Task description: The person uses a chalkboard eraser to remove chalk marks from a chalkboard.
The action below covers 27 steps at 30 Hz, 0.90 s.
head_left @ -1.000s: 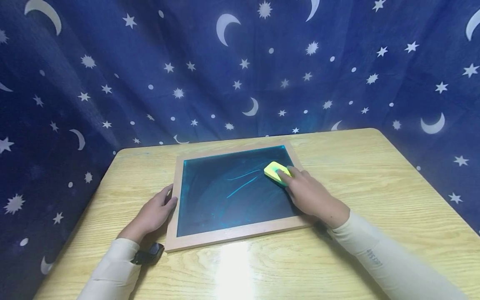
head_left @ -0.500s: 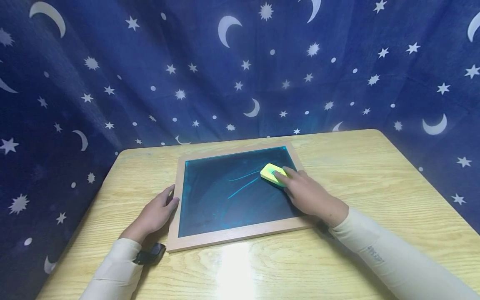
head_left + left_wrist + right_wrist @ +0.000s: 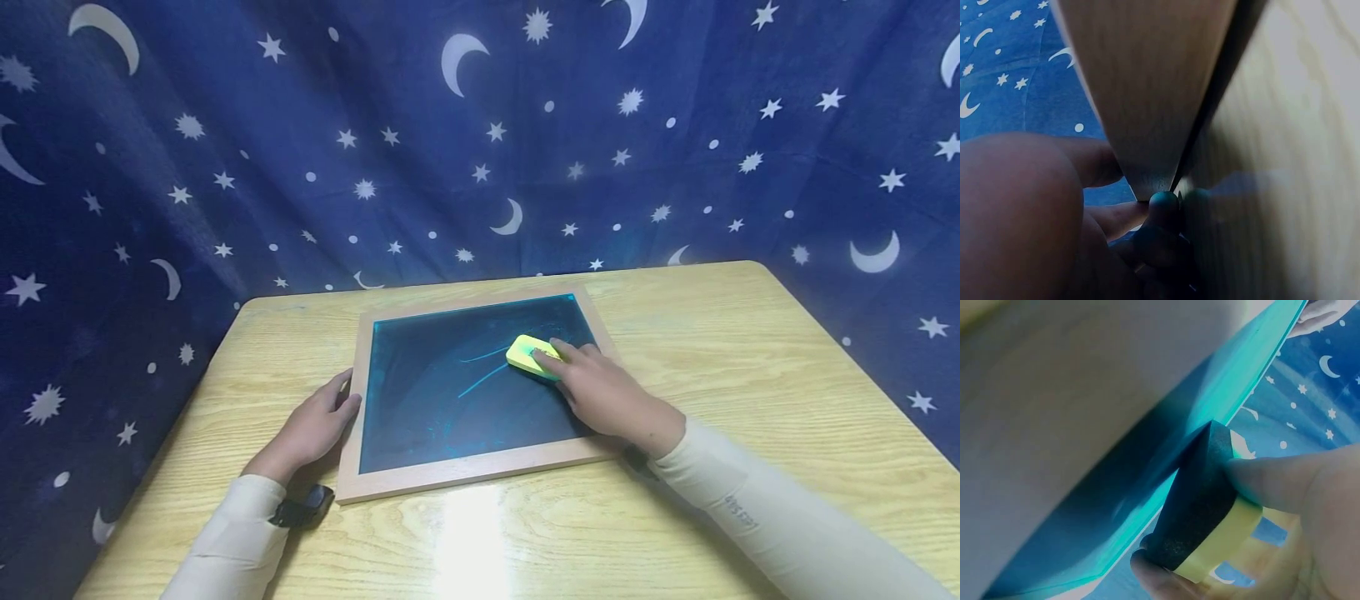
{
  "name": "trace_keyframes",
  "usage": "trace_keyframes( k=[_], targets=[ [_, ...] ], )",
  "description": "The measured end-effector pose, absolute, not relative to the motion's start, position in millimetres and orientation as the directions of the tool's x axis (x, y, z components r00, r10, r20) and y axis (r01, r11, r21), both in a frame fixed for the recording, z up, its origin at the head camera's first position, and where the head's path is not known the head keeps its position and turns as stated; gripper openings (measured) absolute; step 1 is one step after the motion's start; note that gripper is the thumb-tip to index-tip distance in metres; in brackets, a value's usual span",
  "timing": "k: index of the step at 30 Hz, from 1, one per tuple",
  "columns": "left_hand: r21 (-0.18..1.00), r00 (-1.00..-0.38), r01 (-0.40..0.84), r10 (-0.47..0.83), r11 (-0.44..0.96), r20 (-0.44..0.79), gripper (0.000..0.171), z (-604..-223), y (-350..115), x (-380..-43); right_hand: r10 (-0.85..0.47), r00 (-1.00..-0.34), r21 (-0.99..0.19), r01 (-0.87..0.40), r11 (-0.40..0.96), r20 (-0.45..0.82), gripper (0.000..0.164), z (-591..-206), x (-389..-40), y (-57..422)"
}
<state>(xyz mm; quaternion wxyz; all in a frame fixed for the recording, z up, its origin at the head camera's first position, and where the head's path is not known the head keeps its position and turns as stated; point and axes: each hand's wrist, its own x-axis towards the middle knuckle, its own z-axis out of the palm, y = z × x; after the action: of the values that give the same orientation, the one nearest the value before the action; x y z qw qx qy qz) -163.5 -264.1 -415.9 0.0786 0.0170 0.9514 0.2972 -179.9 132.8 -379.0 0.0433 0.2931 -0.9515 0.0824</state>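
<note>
Across the top of the frame hangs a dark-blue fabric curtain (image 3: 420, 150) with white moons and stars, behind the pale wood-grain worktop (image 3: 750, 367). Right of centre, the right hand (image 3: 611, 396) has its grip clamped on a yellow, black-bottomed block eraser (image 3: 522, 352) over the wood-framed blackboard (image 3: 412, 417), hiding part of its right rim. Lower left, the left hand (image 3: 313, 425) rests relaxed fingers against the board's side.

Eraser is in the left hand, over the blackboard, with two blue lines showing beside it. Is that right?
Not quite: it is the right hand that holds the eraser, as the head view shows; the left hand is at the wooden frame. The blackboard and the two blue lines are as you say.
</note>
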Motion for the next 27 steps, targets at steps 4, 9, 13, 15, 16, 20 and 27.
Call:
trace_keyframes(
  k=[4,9,13,15,16,20,27],
  targets=[
    [0.567,-0.987,-0.007,0.084,0.824,-0.134,0.060,-415,-264,-163,-0.554,-0.824,-0.138,-0.567,0.812,0.120,0.049,-379,-177,128],
    [0.558,-0.987,-0.009,0.081,0.830,-0.137,0.060,-415,-264,-163,-0.557,-0.823,-0.127,-0.567,0.814,0.110,0.048,-381,-172,124],
    [0.561,-0.986,-0.015,0.080,0.828,-0.145,0.059,-414,-263,-163,-0.572,-0.813,-0.120,-0.582,0.805,0.105,0.049,-382,-168,121],
    [0.561,-0.986,-0.016,0.081,0.827,-0.147,0.059,-414,-263,-163,-0.582,-0.806,-0.114,-0.591,0.798,0.107,0.049,-383,-166,119],
    [0.562,-0.986,-0.015,0.081,0.827,-0.147,0.059,-414,-263,-163,-0.587,-0.803,-0.108,-0.596,0.796,0.109,0.049,-383,-164,119],
    [0.562,-0.986,-0.012,0.082,0.827,-0.142,0.059,-414,-263,-164,-0.604,-0.788,-0.087,-0.614,0.784,0.117,0.050,-384,-158,116],
    [0.560,-0.987,-0.011,0.080,0.828,-0.137,0.059,-415,-264,-163,-0.624,-0.773,-0.084,-0.633,0.769,0.110,0.059,-383,-146,110]
  ],
)
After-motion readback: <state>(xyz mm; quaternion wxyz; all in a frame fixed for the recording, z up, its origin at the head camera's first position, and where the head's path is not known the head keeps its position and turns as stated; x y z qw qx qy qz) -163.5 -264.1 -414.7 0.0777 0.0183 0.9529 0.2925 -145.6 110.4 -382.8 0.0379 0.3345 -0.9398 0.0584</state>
